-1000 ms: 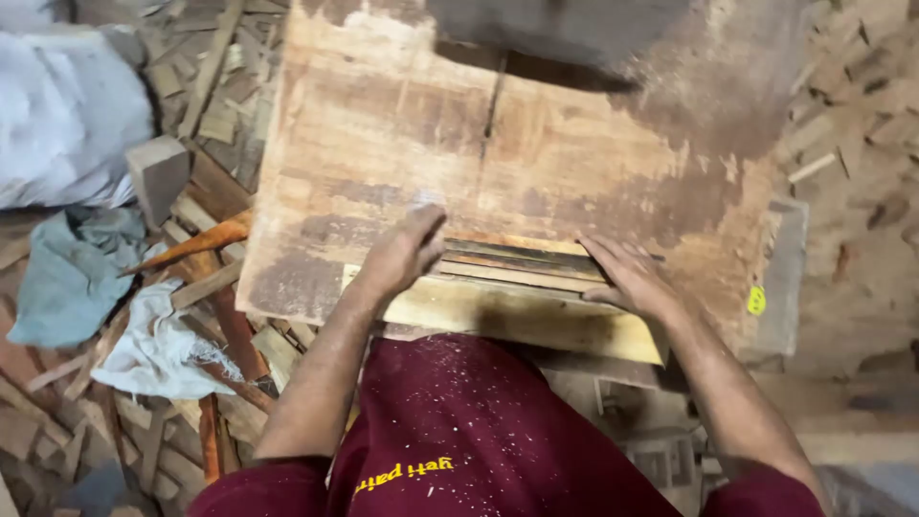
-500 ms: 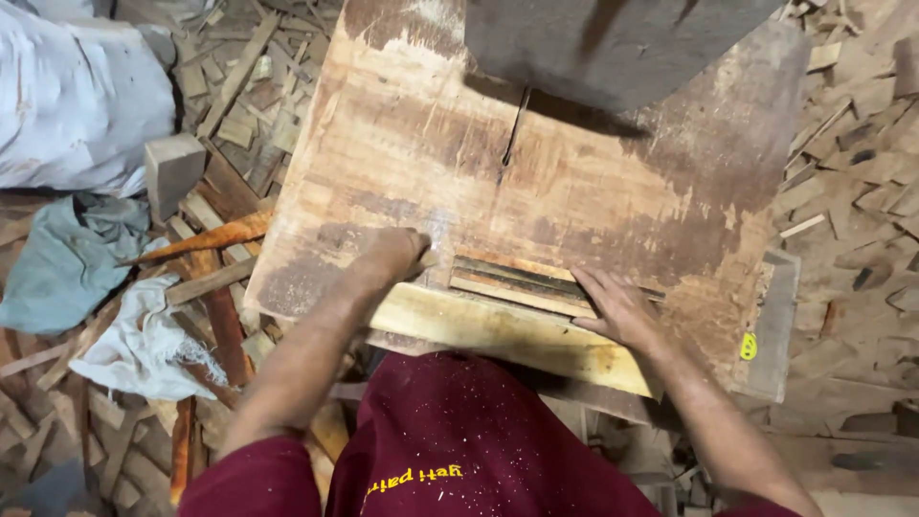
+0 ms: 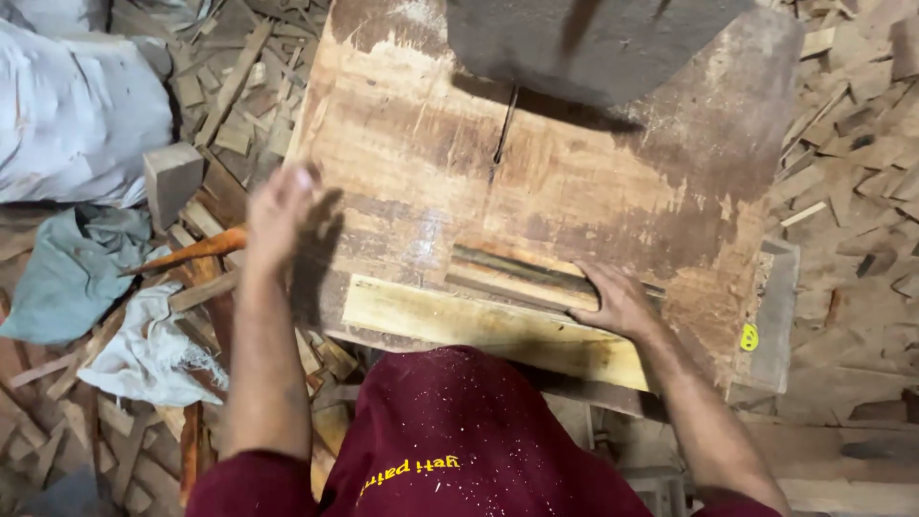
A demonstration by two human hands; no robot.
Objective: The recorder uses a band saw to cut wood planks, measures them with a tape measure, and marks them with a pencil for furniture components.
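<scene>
The right hand [image 3: 620, 302] lies flat with fingers spread on a small stack of thin wooden strips [image 3: 522, 276], pressing down on their right end rather than closing a grip around them; the strips rest near the near edge of the worn wooden desk [image 3: 574, 182]. Just near of the strips, touching them along their length, lies a pale yellowish plank [image 3: 459, 325] that runs left to right along the desk's near edge. The left hand [image 3: 278, 213] is raised over the desk's left edge, blurred, its fingers loosely open and holding nothing. A narrow dark slot [image 3: 503, 134] cuts into the desk surface toward the far side, below a grey machine housing [image 3: 584, 43] at the far edge. On the floor at left lie wood offcuts [image 3: 230, 105], a square wooden block [image 3: 170, 180], an orange-handled tool [image 3: 196, 249], a grey-green cloth [image 3: 67, 273], a white rag [image 3: 148, 349] and a white sack [image 3: 77, 115]. More offcuts cover the floor at right. The person wears a maroon shirt [image 3: 459, 431] dusted with sawdust.
</scene>
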